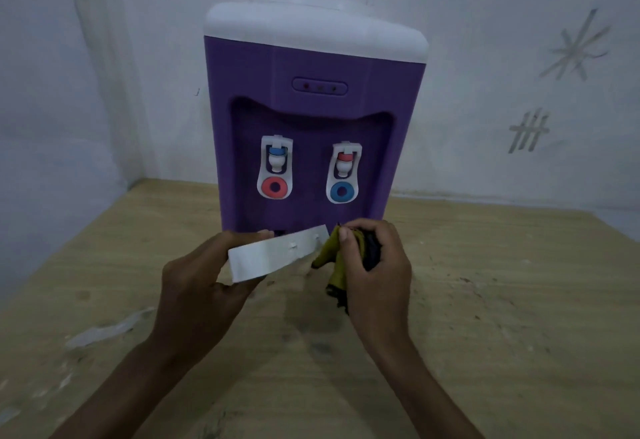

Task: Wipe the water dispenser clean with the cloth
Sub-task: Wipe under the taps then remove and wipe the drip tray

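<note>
A purple water dispenser (311, 99) with a white top stands upright on a wooden table, with two white taps in its front recess. My left hand (201, 282) holds a white drip tray (273, 256) just in front of the dispenser's base, tilted up to the right. My right hand (375, 265) grips a bunched yellow and dark cloth (336, 255) against the tray's right end. Part of the cloth hangs below my fingers.
The wooden table (485, 300) has scuffs and pale stains, with a whitish smear (107, 329) at the left. White walls stand close behind and to the left of the dispenser, forming a corner. Tape marks (528, 132) show on the right wall.
</note>
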A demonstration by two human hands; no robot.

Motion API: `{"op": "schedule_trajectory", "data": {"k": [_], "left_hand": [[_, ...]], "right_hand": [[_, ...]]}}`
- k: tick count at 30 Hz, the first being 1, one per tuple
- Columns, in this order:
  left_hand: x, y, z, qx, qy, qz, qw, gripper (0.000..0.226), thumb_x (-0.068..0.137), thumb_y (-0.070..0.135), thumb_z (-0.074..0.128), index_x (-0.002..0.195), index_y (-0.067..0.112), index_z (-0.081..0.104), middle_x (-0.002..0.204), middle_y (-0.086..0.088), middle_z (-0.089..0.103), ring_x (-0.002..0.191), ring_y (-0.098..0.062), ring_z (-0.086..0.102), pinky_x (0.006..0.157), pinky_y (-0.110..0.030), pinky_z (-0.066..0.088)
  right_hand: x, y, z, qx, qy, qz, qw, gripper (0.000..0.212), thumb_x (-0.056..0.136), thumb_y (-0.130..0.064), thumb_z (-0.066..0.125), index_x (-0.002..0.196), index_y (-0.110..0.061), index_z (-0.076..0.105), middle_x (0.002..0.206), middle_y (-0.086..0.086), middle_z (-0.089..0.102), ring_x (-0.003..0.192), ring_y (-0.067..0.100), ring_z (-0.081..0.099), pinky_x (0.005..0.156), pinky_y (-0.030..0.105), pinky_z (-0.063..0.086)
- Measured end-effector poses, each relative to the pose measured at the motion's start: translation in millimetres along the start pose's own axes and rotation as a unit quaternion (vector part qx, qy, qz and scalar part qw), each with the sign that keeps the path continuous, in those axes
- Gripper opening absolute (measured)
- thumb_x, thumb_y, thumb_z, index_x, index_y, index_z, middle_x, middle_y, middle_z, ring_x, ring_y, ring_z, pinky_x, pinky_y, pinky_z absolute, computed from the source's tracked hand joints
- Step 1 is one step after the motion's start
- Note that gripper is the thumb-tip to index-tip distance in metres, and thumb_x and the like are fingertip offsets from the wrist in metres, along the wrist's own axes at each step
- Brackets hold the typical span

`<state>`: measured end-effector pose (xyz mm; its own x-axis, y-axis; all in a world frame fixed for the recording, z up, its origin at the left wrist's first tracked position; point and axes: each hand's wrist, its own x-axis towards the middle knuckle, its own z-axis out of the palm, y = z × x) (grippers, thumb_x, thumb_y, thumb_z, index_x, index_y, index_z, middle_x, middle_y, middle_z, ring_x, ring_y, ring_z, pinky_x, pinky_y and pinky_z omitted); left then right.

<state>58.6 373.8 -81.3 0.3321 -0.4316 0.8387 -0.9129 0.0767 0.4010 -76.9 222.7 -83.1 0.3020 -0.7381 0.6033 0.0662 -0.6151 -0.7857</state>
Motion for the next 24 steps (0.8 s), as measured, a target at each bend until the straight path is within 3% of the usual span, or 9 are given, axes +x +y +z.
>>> {"op": "schedule_trajectory", "data": {"k": [3, 6, 12, 17, 21, 24], "left_hand": [[-1.1, 8.1, 3.5, -0.024, -0.005, 0.009, 1.0, 0.038, 0.084, 0.034, 0.073, 0.108, 0.004, 0.075, 0.11, 0.009, 0.072, 0.11, 0.01, 0.064, 0.088, -0.002, 0.045], [-1.4, 11.1, 4.1, -0.003, -0.009, 0.011, 1.0, 0.035, 0.085, 0.035, 0.07, 0.104, 0.005, 0.074, 0.101, 0.013, 0.068, 0.101, 0.023, 0.056, 0.082, 0.002, 0.039], [-2.1, -1.6, -1.5, 0.015, -0.003, -0.02, 1.0, 0.038, 0.086, 0.035, 0.071, 0.109, 0.005, 0.074, 0.1, 0.007, 0.071, 0.089, 0.0, 0.063, 0.073, -0.002, 0.042], [-3.1, 3.5, 3.4, 0.008, 0.001, 0.002, 1.0, 0.037, 0.086, 0.033, 0.071, 0.107, 0.003, 0.074, 0.104, 0.007, 0.069, 0.096, 0.001, 0.062, 0.082, 0.0, 0.042], [-2.2, 1.8, 3.4, 0.008, 0.004, -0.015, 1.0, 0.039, 0.086, 0.034, 0.071, 0.109, 0.004, 0.073, 0.101, 0.005, 0.071, 0.093, 0.0, 0.063, 0.077, 0.0, 0.042], [-1.7, -1.1, 1.0, 0.013, 0.005, -0.017, 1.0, 0.038, 0.085, 0.033, 0.072, 0.11, 0.004, 0.073, 0.102, 0.006, 0.07, 0.096, 0.009, 0.061, 0.077, 0.001, 0.041]], "right_hand": [[-3.8, 0.8, 4.2, 0.015, -0.041, 0.036, 0.998, 0.011, 0.097, -0.017, 0.069, 0.101, -0.027, 0.066, 0.1, -0.009, 0.064, 0.097, 0.008, 0.063, 0.077, 0.015, 0.049], [-13.3, -1.2, 11.0, 0.02, -0.074, 0.023, 0.997, 0.011, 0.096, -0.016, 0.07, 0.099, -0.026, 0.069, 0.099, -0.01, 0.064, 0.096, 0.009, 0.064, 0.079, 0.02, 0.051], [-21.1, -13.6, 12.0, 0.085, -0.123, -0.001, 0.989, 0.01, 0.097, -0.015, 0.071, 0.103, -0.023, 0.072, 0.101, -0.01, 0.069, 0.101, 0.011, 0.067, 0.084, 0.026, 0.057], [-14.6, 3.3, 11.2, -0.011, -0.099, -0.004, 0.995, 0.009, 0.096, -0.016, 0.07, 0.103, -0.023, 0.071, 0.097, -0.009, 0.065, 0.092, 0.009, 0.064, 0.076, 0.02, 0.052], [-15.1, 1.0, 11.2, -0.003, -0.094, -0.016, 0.995, 0.009, 0.095, -0.019, 0.072, 0.102, -0.024, 0.072, 0.096, -0.011, 0.067, 0.093, 0.009, 0.065, 0.077, 0.023, 0.053], [-17.4, -3.6, 16.0, -0.004, -0.111, -0.057, 0.992, 0.009, 0.096, -0.019, 0.072, 0.105, -0.02, 0.071, 0.098, -0.011, 0.065, 0.094, 0.01, 0.065, 0.078, 0.025, 0.054]]}}
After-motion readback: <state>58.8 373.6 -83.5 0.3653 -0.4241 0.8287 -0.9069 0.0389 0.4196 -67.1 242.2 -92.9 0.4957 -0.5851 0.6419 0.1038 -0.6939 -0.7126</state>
